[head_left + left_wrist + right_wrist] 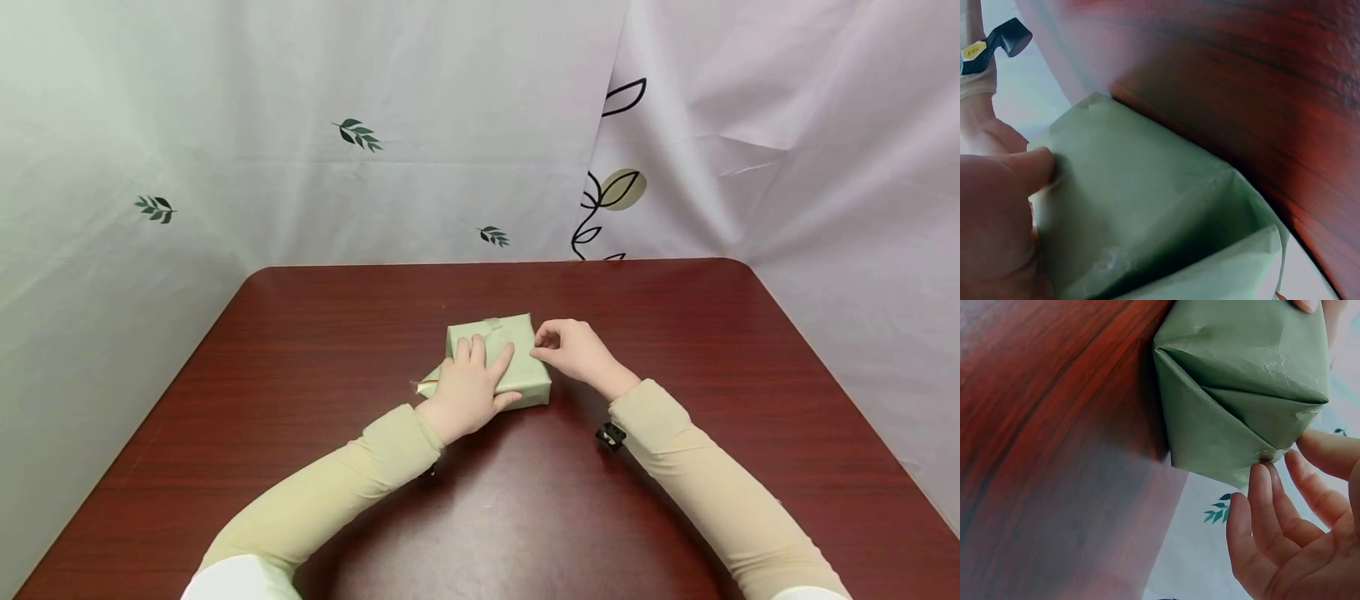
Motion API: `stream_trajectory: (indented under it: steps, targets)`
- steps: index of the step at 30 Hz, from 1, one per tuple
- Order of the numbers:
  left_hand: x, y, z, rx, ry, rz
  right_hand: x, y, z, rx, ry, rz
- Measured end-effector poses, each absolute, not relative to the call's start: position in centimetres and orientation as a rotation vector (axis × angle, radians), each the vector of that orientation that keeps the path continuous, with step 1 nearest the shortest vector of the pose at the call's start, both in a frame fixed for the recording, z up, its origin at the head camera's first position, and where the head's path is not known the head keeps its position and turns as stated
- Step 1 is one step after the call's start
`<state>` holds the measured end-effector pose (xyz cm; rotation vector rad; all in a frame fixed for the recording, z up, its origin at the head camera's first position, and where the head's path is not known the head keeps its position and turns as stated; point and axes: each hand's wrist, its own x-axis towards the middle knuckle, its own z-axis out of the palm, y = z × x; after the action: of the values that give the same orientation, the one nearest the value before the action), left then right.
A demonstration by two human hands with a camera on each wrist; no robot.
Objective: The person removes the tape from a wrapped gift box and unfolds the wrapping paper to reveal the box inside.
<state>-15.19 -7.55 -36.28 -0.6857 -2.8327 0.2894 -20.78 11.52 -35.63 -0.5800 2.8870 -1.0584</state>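
A box wrapped in pale green paper (525, 367) sits on the table, tilted slightly in the head view. My left hand (467, 387) lies across its top with fingers spread, thumb over the near edge. At the box's left end, a loose paper flap (1229, 265) stands out beyond the box. My right hand (576, 348) is at the right end, thumb and fingertips pinching the tip of a folded triangular flap (1210, 428). A shiny, tape-like patch (1269, 454) shows beside those fingertips. My left palm hides part of the box top.
The dark red wooden table (315, 333) extends around the box on all sides. Behind it hangs a white curtain (420, 200) with leaf prints. A black wrist camera (611, 436) hangs under the right sleeve, close over the table.
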Motion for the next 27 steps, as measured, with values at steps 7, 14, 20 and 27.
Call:
stream_trajectory:
  steps: [7, 14, 20, 27]
  targets:
    - [-15.83, -7.93, -36.17, -0.725, -2.888, 0.220, -20.68, 11.61, -35.80, -0.621, 2.889, -1.021]
    - [-15.97, -8.10, -35.81, -0.735, -2.928, 0.182, -20.80, 11.97, -36.08, -0.717, 2.914, -0.996]
    - [-16.14, -8.10, -35.67, -0.732, -2.971, 0.181, -21.04, 12.01, -35.97, -0.819, 2.865, -0.957]
    - [-16.00, -8.05, -35.54, -0.739, -2.947, 0.188, -21.53, 11.89, -35.93, -0.789, 2.807, -0.989]
